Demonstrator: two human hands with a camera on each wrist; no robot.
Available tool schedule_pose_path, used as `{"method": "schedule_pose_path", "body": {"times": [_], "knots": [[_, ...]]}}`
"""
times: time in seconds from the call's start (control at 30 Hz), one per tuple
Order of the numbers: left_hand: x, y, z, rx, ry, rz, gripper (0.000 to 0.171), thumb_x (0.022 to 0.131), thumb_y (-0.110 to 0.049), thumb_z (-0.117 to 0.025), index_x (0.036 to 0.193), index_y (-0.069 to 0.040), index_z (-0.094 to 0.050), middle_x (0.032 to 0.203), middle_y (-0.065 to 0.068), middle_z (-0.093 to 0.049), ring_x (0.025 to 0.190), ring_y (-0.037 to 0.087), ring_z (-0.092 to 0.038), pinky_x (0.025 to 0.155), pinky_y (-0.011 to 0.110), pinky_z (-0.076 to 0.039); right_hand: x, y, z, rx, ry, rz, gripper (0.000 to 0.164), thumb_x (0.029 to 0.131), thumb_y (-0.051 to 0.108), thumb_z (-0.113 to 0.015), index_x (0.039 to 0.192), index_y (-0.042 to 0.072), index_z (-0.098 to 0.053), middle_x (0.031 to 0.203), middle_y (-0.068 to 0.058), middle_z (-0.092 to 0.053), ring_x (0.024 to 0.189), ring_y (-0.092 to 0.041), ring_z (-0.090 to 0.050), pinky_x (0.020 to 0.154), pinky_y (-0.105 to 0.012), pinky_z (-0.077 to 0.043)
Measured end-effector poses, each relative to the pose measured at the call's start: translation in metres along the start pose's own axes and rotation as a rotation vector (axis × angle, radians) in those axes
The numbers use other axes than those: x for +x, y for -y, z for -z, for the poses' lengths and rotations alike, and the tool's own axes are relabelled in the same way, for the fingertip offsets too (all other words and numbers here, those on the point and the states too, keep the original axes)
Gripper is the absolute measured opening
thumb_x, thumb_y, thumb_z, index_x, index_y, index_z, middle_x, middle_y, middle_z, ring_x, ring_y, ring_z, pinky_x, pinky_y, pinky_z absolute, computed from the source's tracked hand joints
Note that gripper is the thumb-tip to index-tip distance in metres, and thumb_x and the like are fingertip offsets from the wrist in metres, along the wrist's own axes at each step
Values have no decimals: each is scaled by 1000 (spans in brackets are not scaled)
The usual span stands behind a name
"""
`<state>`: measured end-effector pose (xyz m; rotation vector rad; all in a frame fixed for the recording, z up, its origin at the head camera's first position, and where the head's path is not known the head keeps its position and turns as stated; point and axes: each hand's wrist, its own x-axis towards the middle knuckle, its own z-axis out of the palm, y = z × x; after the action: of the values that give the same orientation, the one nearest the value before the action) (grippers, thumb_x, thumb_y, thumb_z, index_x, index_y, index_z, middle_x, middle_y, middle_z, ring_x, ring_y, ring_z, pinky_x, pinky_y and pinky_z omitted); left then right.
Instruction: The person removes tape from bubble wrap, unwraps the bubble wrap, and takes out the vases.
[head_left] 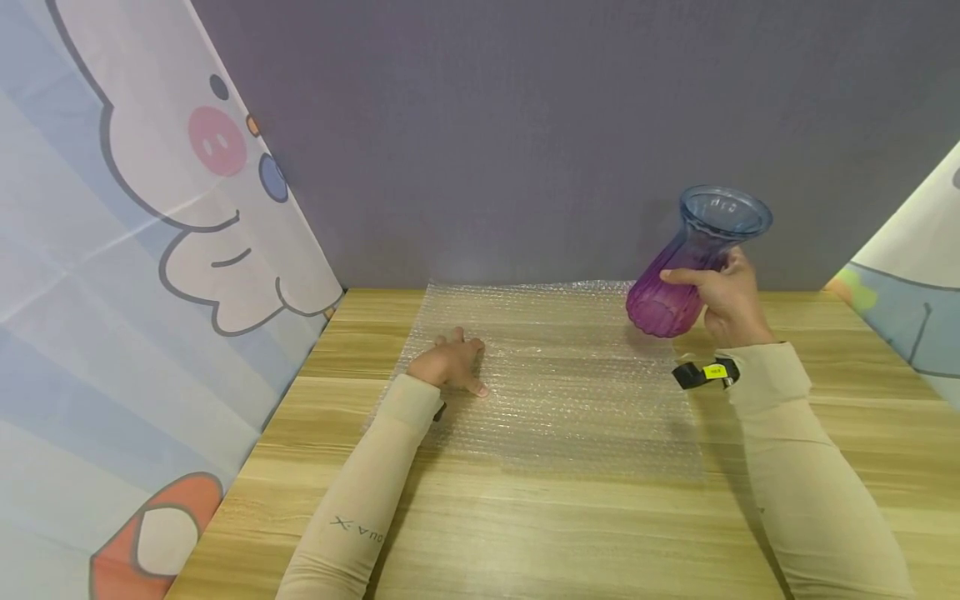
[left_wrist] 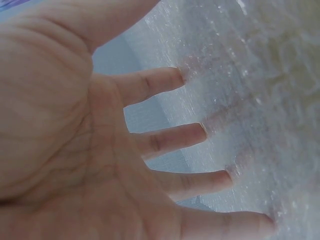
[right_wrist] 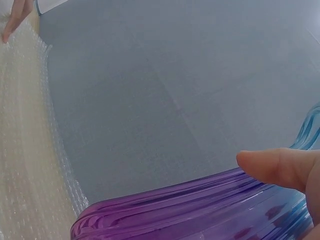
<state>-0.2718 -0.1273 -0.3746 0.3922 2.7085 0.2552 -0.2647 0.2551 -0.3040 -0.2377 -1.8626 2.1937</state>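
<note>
A ribbed glass vase (head_left: 667, 292), blue at its flared rim and purple toward the base, tilts to the right above the right side of a bubble wrap sheet (head_left: 555, 400). My right hand (head_left: 731, 296) grips it round the middle, the thumb (right_wrist: 275, 165) lying across the near side. The other fingers are mostly hidden behind the glass. My left hand (head_left: 450, 365) has its fingers spread and touches the left part of the bubble wrap. In the left wrist view the straight fingertips (left_wrist: 195, 131) meet the clear plastic.
The sheet lies flat on a wood-grain table (head_left: 540, 533), its far edge close to a grey upright panel (head_left: 510, 150). Cartoon-printed curtains (head_left: 90, 333) hang at the left and right sides. A black strap with a yellow label (head_left: 714, 372) is at the right wrist.
</note>
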Motion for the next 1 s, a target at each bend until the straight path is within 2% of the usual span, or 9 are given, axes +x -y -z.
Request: {"method": "schedule_pose_path", "body": {"times": [0.23, 0.37, 0.87, 1.0], "knots": [[1, 0, 0, 7, 8, -1, 94, 82, -43, -84, 159, -18, -36, 158, 21, -32, 148, 57, -25, 107, 74, -41, 3, -2, 4, 11, -16, -8, 75, 73, -16, -82, 127, 27, -52, 120, 10, -59, 111, -7, -57, 91, -16, -53], [2, 0, 0, 10, 11, -3, 95, 81, -43, -85, 159, -17, -36, 157, 22, -33, 147, 57, -26, 107, 74, -40, 5, -2, 7, 33, -20, -16, 77, 72, -18, -82, 127, 26, -52, 120, 8, -58, 109, -7, -57, 81, -13, -56], [2, 2, -1, 22, 2, -4, 95, 81, -43, -84, 159, -17, -37, 156, 22, -34, 147, 57, -26, 107, 74, -41, 12, -7, 17, 117, -34, -22, 78, 72, -27, -73, 126, 27, -54, 121, 7, -59, 109, -9, -58, 76, -17, -58], [2, 1, -1, 21, -2, -4, 94, 81, -44, -85, 158, -17, -38, 153, 21, -37, 145, 54, -30, 105, 71, -44, 13, -8, 20, 123, -32, -38, 77, 73, -25, -74, 127, 26, -54, 122, 7, -58, 108, -10, -57, 74, -19, -59]]}}
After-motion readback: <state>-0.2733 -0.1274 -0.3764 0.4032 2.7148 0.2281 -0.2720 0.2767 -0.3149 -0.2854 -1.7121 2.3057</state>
